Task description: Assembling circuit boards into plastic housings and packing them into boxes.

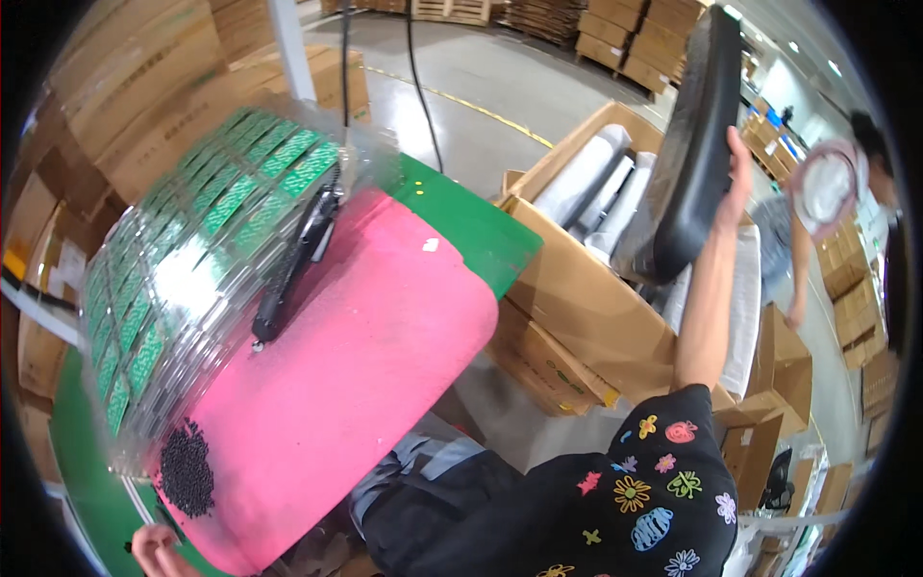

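Note:
My right hand [735, 188] is raised at the right, gripping a long black plastic housing [700, 154] by its side. The housing has rounded corners and is tilted nearly upright over an open cardboard box [586, 288]. Inside the box are several long pieces in white wrapping [586, 173]. At the lower left, my left hand [159, 550] is beside the table edge with its fingers curled; a small dark bit shows at the fingertips, too small to name. Close to that hand, a heap of small black screws [187, 471] lies on the pink mat [365, 356].
A black electric screwdriver [298, 260] rests against stacked clear trays of green circuit boards [221, 202]. The mat covers part of a green table [471, 226]. Another person [779, 240] stands at the far right. Cardboard cartons [144, 87] are piled behind the table.

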`<state>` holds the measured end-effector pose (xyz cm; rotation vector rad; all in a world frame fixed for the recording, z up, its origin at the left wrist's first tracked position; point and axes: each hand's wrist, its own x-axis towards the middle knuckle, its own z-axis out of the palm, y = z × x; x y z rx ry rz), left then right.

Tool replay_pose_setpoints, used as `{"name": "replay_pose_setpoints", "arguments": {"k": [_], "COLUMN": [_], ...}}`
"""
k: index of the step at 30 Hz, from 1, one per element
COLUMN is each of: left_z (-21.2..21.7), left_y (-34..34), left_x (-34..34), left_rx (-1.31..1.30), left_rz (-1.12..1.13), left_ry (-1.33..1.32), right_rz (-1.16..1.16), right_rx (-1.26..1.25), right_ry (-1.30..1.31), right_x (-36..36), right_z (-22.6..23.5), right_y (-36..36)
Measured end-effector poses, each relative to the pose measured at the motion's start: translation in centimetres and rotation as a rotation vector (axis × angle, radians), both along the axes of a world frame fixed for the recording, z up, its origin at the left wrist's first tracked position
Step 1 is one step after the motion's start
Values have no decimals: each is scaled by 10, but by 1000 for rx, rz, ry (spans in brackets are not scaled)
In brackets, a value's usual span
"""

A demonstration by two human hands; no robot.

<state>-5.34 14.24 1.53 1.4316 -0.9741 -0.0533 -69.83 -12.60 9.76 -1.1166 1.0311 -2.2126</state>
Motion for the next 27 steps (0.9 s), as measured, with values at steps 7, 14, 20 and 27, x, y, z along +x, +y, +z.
{"name": "replay_pose_setpoints", "arguments": {"k": [7,14,20,27], "left_z": [-2,-23,-25,-30], "left_y": [-90,-92,-26,9], "left_x": [-171,-216,-147,-63], "left_rx": [133,-91,-7,423], "left_rz": [-943,-1233,-1130,-647], "left_ry": [-442,-80,1301,655], "right_rz": [229,910,478,841], "right_rx": [17,17,-567,-795], "right_ry": [174,510,1999,1868], "right_x": [117,201,248,296], "right_z": [43,10,-11,-58], "right_y": [55,80,43,39]}}
